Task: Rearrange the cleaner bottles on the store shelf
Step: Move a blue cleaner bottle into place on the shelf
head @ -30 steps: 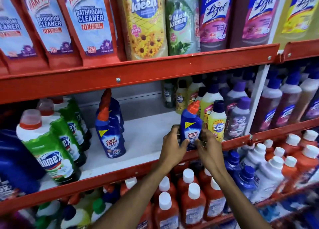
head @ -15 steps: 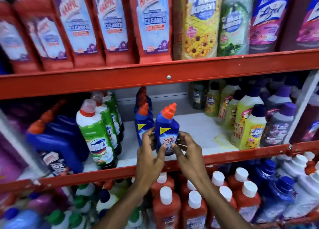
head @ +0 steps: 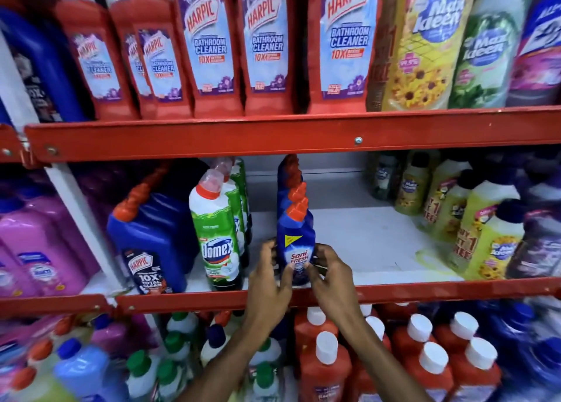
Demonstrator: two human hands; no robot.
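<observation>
A blue Sani Fresh bottle (head: 295, 244) with an orange cap stands at the front of the white middle shelf (head: 370, 244). My left hand (head: 268, 283) grips its left side and my right hand (head: 331, 275) its right side, near the base. More Sani Fresh bottles (head: 290, 183) line up directly behind it. Just to the left stands a row of green Domex bottles (head: 217, 234), then a blue Harpic bottle (head: 151, 241).
Yellow and purple Max Kleen bottles (head: 482, 238) fill the right of the shelf, with bare white shelf between them and my hands. Red Harpic bathroom cleaners (head: 267, 43) sit above. Red bottles with white caps (head: 328, 368) crowd the shelf below. Red rails (head: 425, 289) edge each shelf.
Both hands carried the Sani Fresh bottle leftward along the shelf, from beside the yellow bottles to the front of the Sani Fresh row. The view has swung left with it.
</observation>
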